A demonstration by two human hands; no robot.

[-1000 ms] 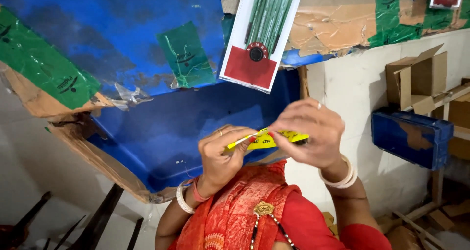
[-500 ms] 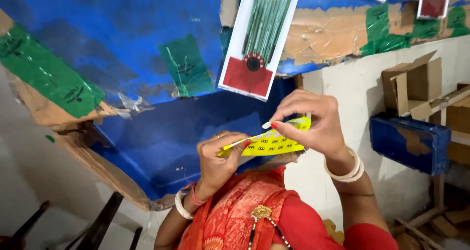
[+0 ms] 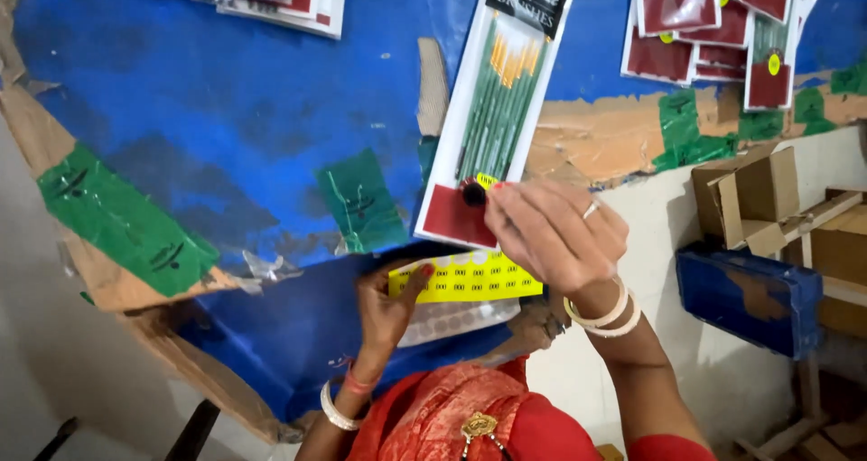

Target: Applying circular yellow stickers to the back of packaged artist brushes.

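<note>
A flat yellow sticker sheet (image 3: 467, 277) printed with rows of small dark marks lies nearly level, pinched at its left end, over a pale backing sheet of peeled round outlines (image 3: 456, 319). Just above it lies a long white-carded pack of green-handled paintbrushes (image 3: 492, 109) with orange-tipped bristles and a red lower panel, tilted rightward; 1 small yellow sticker (image 3: 487, 180) sits at the panel's top edge.

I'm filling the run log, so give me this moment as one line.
left hand: holds yellow sticker sheet | right hand: fingertips at brush pack, small yellow sticker | surface: blue board
</note>
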